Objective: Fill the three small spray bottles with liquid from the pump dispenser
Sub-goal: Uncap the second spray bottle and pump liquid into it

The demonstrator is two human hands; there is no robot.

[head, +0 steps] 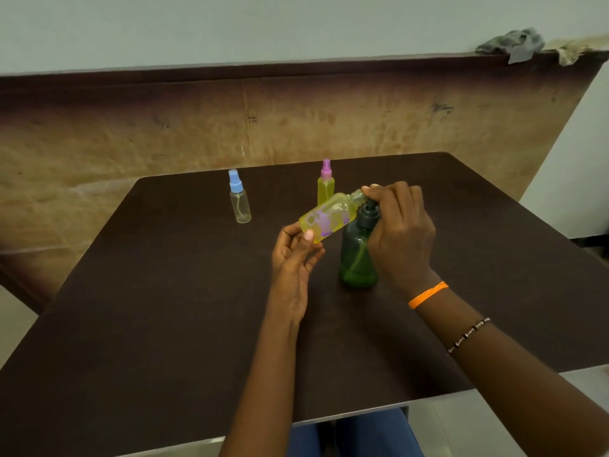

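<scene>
The left hand [295,258] grips the base of a capless yellow spray bottle [328,217], tilted with its open neck at the spout of the green pump dispenser [359,255], which stands near the table's [131,308] middle; the right hand [400,232] curls over the pump head, fingertips at the bottle's neck; a blue-capped clear bottle [240,197] and a pink-capped yellow bottle [326,183] stand upright toward the far edge.

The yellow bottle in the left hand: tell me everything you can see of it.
The yellow bottle is small, translucent plastic with purple print on its side. Its cap is off, baring a threaded neck. It lies tilted, neck up and to the right, above the table beside the green pump dispenser. The left hand grips its base; the right hand pinches its neck.
</scene>
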